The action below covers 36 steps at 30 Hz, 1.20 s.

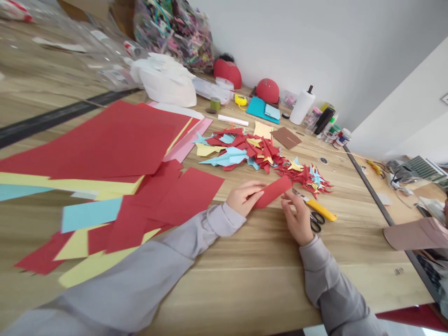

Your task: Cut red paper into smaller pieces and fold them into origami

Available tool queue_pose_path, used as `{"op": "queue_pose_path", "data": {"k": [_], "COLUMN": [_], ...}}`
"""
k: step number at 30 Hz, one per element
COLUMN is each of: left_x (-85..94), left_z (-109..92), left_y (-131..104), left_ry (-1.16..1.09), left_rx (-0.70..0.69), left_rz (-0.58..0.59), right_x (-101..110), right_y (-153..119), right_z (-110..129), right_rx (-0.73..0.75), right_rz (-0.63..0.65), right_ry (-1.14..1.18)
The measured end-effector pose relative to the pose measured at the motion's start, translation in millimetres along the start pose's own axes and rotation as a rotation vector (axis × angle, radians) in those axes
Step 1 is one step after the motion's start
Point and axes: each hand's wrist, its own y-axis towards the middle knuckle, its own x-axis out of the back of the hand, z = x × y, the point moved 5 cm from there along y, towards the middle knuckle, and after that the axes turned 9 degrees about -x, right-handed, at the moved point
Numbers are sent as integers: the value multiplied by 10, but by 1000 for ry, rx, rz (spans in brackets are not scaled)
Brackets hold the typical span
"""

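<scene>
A narrow red paper strip (274,192) is held above the wooden table by my left hand (246,198), whose thumb and fingers pinch its left end. My right hand (297,217) is at the strip's right end, fingers curled and apart; whether they touch the paper is unclear. Behind the strip lies a heap of folded red, blue and yellow paper pieces (261,151). Loose red sheets (191,193) spread to the left of my left hand. Black-handled scissors (317,220) and a yellow cutter (321,210) lie just right of my right hand.
Large red sheets (101,140) cover the left of the wooden table (238,280). Along the wall stand a white bottle (303,107), small jars (342,138) and red domes (268,90). A yellow tape measure (240,100) lies at the back. A pink cylinder (413,233) is at the right edge.
</scene>
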Motion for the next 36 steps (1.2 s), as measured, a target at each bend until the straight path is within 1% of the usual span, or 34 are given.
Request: {"op": "queue_pose_path", "data": {"k": [2,4,8,10,12,14,18,20,24,28,36], "left_x": [-52,-90,-123,-121,-118,-133,-197,-224,-268,-308,-315], "left_z": [9,20,41,9,-48,-87,-99,-107,-109,-95,-102], "left_y": [-23,-49,-91,-86,-68,-63,-105,-125,-150,-169,-161], "left_ry": [-75,-115,-105,-110,-136,-180,-282,-316,-380,-496,-610], "left_rx": [63,113,262,272,226,221,345,382,427,481,523], "left_rz": [-1,10,57,63,61,75,113,119,128,130,119], "right_x": [-70,-108,-108,-99,-89,-83,-83,-82,-77,-76,-133], "right_y": [-17,-25,-31,-34,-37,-39,-45,-45,-38,-30,-44], "right_z": [6,6,-19,-20,-13,-1,29,45,68,71,-1], "right_rx": [-86,-160,-313,-355,-369,-370,-369,-372,-373,-373,-433], "right_rz": [76,114,106,102,96,91,83,84,101,108,131], "right_ry": [130,229,342,366,377,389,431,443,435,421,526]}}
